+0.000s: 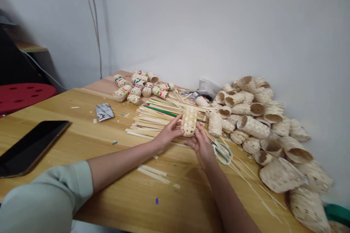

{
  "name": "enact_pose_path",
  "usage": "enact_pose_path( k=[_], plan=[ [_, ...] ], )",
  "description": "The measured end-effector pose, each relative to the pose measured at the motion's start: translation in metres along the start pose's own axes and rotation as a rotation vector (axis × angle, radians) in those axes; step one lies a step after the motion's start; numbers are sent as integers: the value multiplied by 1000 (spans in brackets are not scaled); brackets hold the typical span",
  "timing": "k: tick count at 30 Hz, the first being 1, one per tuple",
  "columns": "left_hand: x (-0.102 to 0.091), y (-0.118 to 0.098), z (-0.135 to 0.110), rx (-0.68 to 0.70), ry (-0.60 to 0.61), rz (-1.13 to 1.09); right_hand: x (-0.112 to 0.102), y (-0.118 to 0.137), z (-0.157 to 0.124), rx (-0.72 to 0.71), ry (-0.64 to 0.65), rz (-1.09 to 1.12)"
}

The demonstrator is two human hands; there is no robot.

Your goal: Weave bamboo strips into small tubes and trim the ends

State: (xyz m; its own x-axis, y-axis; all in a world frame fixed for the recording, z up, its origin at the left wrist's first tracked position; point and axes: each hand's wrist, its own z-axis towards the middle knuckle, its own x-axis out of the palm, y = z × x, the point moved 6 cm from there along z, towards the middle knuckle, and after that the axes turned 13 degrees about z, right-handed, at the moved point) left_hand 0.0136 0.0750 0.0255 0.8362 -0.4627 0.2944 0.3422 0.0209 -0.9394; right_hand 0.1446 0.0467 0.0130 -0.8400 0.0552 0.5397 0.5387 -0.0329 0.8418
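A small woven basket (189, 120), pale with a checkered weave, is held upright above the table between both hands. My left hand (168, 134) grips its left side, fingers closed against the lower edge. On the right, my right hand (202, 144) pinches the basket's lower right side; some of its fingers hang loose below. Behind the basket lies a spread of flat bamboo strips (153, 119), with a few green ones (161, 110) among them. Scissors (222, 152) with pale handles rest just right of my right hand, their blades partly hidden.
A large heap of woven baskets (254, 125) fills the right side against the wall. Several colour-banded ones (138, 89) lie at the back left. A silver packet (104, 111) and a dark tablet (32, 147) are on the left. Loose strips (153, 173) lie near the front.
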Motion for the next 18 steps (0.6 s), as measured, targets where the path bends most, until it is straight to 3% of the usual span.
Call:
enact_pose_path(
  k=[9, 18],
  plan=[
    [5, 1, 0, 47, 67, 112, 4, -1, -1, 34, 15, 122],
    [3, 0, -2, 39, -4, 185, 11, -2, -3, 90, 113, 220]
  ],
)
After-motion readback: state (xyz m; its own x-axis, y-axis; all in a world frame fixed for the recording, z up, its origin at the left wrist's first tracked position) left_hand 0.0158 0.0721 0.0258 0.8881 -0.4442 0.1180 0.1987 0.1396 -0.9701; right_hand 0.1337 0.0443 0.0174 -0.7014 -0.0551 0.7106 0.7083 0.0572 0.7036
